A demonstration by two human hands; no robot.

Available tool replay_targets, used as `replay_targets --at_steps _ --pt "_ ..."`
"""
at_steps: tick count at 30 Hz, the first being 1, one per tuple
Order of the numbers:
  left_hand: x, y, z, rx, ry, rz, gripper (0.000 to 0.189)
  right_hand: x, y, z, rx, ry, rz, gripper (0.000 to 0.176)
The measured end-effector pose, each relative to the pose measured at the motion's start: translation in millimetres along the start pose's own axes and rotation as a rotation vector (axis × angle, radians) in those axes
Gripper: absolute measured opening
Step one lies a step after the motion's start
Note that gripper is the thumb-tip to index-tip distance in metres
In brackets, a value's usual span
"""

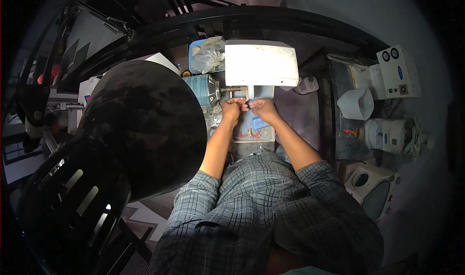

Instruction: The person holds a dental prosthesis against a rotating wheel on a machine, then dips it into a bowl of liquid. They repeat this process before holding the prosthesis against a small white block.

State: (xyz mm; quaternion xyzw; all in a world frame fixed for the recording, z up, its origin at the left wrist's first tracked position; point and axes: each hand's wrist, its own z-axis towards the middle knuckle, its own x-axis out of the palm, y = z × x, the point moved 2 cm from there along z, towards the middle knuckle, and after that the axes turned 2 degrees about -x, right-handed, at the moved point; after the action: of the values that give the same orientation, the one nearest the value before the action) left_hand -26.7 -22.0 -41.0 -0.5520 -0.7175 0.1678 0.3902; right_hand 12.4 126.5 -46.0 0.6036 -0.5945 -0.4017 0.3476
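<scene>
My left hand (232, 111) and my right hand (264, 110) meet in front of a bench motor's shaft, fingers closed in a pinch. Between their fingertips is a small dark piece (247, 104) with a reddish part beside it; its kind is too small to make out. Just beyond the fingertips, a pale wheel (250, 92) sits on the spindle (235, 89) of the blue motor (202, 92). A white hood (261, 64) covers the space above the wheel. Below my hands lies a shallow tray (240, 140) with several small red pieces (254, 134) and a blue packet (260, 123).
A large black lamp shade (145, 129) fills the left side, close to my left arm. Behind the motor stands a blue bin (194, 66) with plastic bags. To the right are a white machine with gauges (399, 74), a white container (356, 104) and a beige device (370, 185).
</scene>
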Motion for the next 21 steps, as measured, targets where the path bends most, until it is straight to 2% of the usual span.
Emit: replay_targets --at_steps 1,2,4,5,6,8,12,14,15,17,18,20,21 --pt "-5 -1 -4 0.009 0.007 0.043 0.014 1 3 -9 -0.185 0.079 -0.471 0.031" --pt "-8 -4 -5 0.021 0.014 0.083 0.015 -1 4 -18 -0.188 0.08 -0.471 0.031" --pt "-14 -2 -9 0.042 0.027 0.143 0.016 3 24 -50 -0.184 0.277 -1.179 0.049" --pt "-14 -3 -12 0.08 0.022 0.162 0.016 2 12 -52 -0.278 0.285 -1.17 0.046" --pt "-15 -4 -14 0.12 0.017 0.18 0.016 2 5 -50 -0.278 0.28 -1.171 0.046" --pt "-18 -3 -16 0.105 0.029 0.222 0.017 2 -7 -47 -0.4 0.193 -1.197 0.046" --pt "-20 0 -27 0.134 0.021 0.109 0.016 -3 2 -53 -0.474 0.222 -1.112 0.045" --pt "-22 3 -30 0.134 0.029 0.089 0.017 -3 13 -57 -0.517 0.092 -0.862 0.039" --pt "-22 3 -32 0.119 0.032 0.081 0.018 2 11 -55 -0.52 0.091 -0.862 0.039" --pt "-19 2 -35 0.106 0.038 0.071 0.02 10 6 -47 -0.5 -0.094 -0.457 0.038" --pt "-18 1 -36 0.114 0.023 0.04 0.02 16 -4 -38 -0.501 -0.095 -0.457 0.038" --pt "-17 1 -36 0.124 0.007 0.011 0.02 26 -24 -14 -0.402 -0.184 -0.153 0.04" --pt "-16 0 -34 0.165 -0.018 -0.006 0.02 28 -13 -15 -0.326 -0.146 -0.222 0.034"
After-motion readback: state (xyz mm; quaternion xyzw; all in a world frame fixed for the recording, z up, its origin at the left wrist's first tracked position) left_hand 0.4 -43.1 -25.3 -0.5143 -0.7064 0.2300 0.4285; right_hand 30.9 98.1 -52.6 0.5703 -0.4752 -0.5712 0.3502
